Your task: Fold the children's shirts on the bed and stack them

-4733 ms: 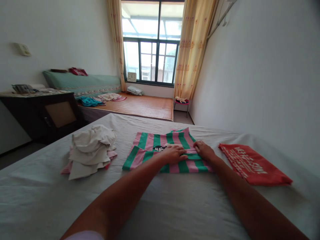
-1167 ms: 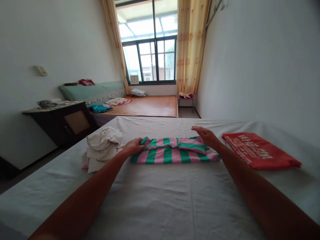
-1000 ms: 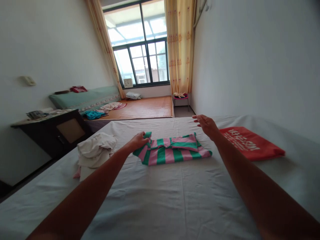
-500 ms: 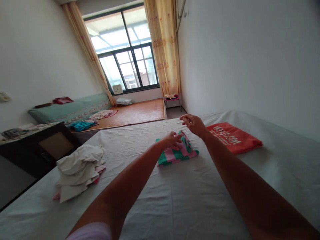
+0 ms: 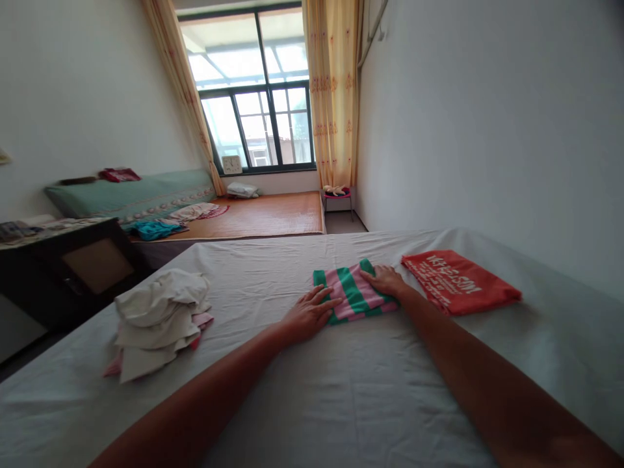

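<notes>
A folded garment with green and pink stripes (image 5: 351, 290) lies flat on the white bed sheet (image 5: 336, 390). My left hand (image 5: 308, 313) rests at its left edge, fingers stretched out over the cloth. On the right edge lies my right hand (image 5: 385, 281), fingers flat on the fabric and thumb pointing left. Just to the right of that hand is a folded red garment (image 5: 461, 283) with white lettering. A crumpled pile of off-white cloth (image 5: 163, 318), with some pink under it, sits on the left side of the bed.
A dark cabinet (image 5: 92, 263) with things on top stands at the left. Beyond the bed is a low platform with a brown mat (image 5: 273, 211), where a blue cloth (image 5: 156, 229) lies. A small stool (image 5: 337, 195) stands by the curtain; a white wall (image 5: 487, 117) runs along the right.
My right hand has come down from the air onto the garment's right edge. My left hand has slid from its middle to the left edge. The striped garment now lies flatter.
</notes>
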Available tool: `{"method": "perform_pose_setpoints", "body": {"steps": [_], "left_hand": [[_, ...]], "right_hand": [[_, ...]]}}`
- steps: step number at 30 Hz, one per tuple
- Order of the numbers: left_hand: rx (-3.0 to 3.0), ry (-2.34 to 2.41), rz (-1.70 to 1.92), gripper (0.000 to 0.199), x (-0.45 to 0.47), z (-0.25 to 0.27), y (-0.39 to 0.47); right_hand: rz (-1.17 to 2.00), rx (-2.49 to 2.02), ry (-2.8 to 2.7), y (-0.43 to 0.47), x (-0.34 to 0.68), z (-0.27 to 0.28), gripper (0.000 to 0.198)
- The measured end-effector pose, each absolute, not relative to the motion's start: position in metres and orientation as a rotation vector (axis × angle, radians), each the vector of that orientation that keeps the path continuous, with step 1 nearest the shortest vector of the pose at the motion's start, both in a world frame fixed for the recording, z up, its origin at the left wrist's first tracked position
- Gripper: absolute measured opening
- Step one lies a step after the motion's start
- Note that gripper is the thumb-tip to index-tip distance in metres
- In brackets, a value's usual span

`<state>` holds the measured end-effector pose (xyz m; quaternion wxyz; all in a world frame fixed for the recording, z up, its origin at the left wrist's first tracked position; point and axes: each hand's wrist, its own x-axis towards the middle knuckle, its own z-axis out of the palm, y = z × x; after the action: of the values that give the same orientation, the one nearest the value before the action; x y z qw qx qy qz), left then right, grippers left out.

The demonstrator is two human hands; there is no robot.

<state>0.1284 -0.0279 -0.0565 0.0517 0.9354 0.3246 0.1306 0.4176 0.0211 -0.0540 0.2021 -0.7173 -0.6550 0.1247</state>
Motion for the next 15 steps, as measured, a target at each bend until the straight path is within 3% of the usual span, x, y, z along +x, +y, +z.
{"method": "perform_pose_setpoints", "body": {"steps": [3, 8, 10, 15], "left_hand": [[2.838, 0.981, 0.517, 0.041, 0.128, -0.056, -0.031], [2.798, 0.951, 0.719, 0.039, 0.124, -0.055, -0.031], [2.735, 0.998, 0.817, 0.040, 0.122, -0.057, -0.029], [2.651, 1.074, 0.858, 0.038, 0.121, -0.064, -0.023]], "right_hand": [[0.563, -1.654, -1.851, 0.016, 0.413, -0.048, 0.047], [0.950, -1.289, -1.644, -0.002, 0.395, -0.025, 0.045], [0.912, -1.264, -1.536, -0.007, 0.400, -0.009, 0.045], [0.398, -1.171, -1.024, -0.011, 0.466, 0.030, 0.045]]}}
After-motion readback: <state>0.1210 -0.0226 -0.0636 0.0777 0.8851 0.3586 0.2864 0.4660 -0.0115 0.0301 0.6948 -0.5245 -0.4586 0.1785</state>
